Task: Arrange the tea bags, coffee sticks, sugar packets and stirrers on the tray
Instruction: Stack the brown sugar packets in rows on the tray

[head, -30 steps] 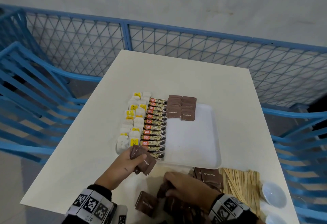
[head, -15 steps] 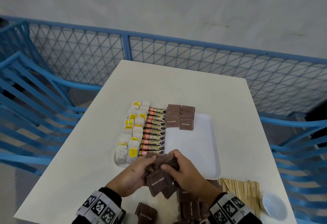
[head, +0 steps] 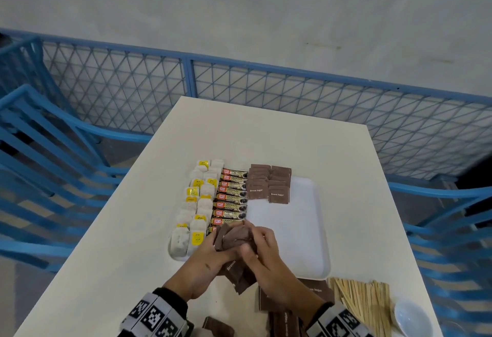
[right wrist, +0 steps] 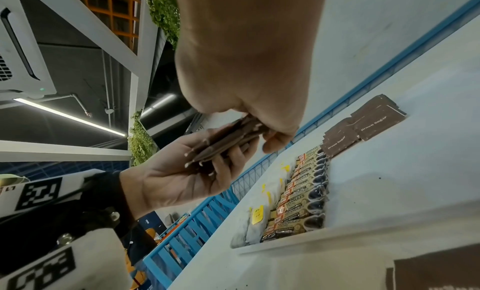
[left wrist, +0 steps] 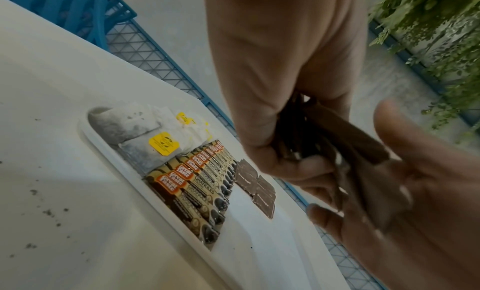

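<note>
A white tray [head: 306,232] lies on the table with rows of tea bags [head: 198,203], coffee sticks [head: 231,199] and brown sugar packets [head: 269,185] at its left and far side. Over the tray's near left corner both hands hold one stack of brown sugar packets [head: 234,238]. My left hand [head: 213,252] cradles the stack from below, fingers curled round it [right wrist: 226,144]. My right hand [head: 263,246] pinches it from above [left wrist: 345,134]. Wooden stirrers [head: 364,299] lie on the table at the near right, off the tray.
More loose sugar packets [head: 316,290] lie on the table under my right forearm and near the front edge [head: 218,326]. A small white bowl [head: 412,315] sits at the near right corner. A blue mesh fence [head: 266,83] and blue chairs [head: 40,177] ring the table.
My right hand left the pile on the table and joined my left hand. Both now hold a thicker stack of sugar packets, a little farther forward over the tray's near edge.
</note>
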{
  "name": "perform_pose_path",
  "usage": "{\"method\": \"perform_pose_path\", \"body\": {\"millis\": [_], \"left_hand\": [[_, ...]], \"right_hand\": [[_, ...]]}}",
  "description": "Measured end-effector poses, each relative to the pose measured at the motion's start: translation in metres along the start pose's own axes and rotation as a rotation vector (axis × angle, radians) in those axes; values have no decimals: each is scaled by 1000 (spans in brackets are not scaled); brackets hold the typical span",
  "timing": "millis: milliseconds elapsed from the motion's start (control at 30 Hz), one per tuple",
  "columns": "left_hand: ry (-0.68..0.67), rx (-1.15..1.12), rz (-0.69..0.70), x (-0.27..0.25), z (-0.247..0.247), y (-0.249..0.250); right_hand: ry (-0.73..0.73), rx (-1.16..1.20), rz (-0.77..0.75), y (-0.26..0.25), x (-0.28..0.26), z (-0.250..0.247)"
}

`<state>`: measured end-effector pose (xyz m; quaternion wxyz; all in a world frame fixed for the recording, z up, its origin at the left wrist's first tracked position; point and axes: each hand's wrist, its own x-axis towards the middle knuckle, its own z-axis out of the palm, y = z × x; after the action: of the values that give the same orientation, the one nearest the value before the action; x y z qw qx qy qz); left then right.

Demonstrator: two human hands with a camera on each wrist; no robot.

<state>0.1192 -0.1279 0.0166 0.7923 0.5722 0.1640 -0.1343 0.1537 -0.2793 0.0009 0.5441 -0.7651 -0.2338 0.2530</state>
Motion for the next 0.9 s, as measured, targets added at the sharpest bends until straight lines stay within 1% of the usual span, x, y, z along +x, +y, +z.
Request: {"method": "perform_pose_path", "body": {"millis": [100,233,333,467,500,567,633,667,733,800,900], "left_hand": [[-26,-76,-21,1,1,3],[-78,-191,-86,1,5,13],[-91,-235,-159,0,9,17],[-87,-235,-163,1,8,18],[-89,-247,-157,2,7,18],[-77,-280,-147,0,9,20],[-50,-286,-156,0,12,19],[-36,-285,-172,0,13,19],[-37,-294,-239,0,14,19],[-75,-252,-295,-2,11,22],[-142,-229,-293,-5,6,26]], "right_hand": [[-38,-92,-31,-1,1,-1],[-24,-146,-125,-15,5,-2],[53,-279,-233,-19,10,4],[147,-506,-352,-19,16,5],[141,-560,-405,-21,16,3],[74,-649,-499,-27,16,0],[-17,-738,-545,-31,18,-2],[-33,-775,-574,-30,20,-2],[-17,-800,-619,-27,24,-3],[-13,-748,-624,-26,27,-7],[-27,-675,-609,-29,28,-13]]}}
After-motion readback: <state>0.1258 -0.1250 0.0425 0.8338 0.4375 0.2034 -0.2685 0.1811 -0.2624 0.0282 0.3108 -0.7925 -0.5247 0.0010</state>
